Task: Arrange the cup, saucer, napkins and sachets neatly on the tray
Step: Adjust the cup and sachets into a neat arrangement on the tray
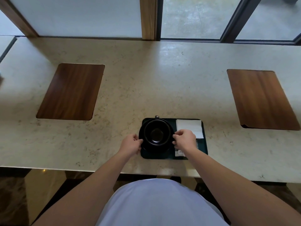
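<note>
Head view is showing the left hand [130, 145] pinching the left edge of the black saucer [156, 148]. The cup [157, 132] is sitting on that saucer, on the left half of the dark tray [204, 144] on the bench [146, 79]. The right hand [184, 138] is pinching the saucer's right edge. Napkins [189, 128] are lying far right, sachets [179, 152] nearer. The cup is looking hard, smooth and breakable; gripping both saucer edges is safest.
</note>
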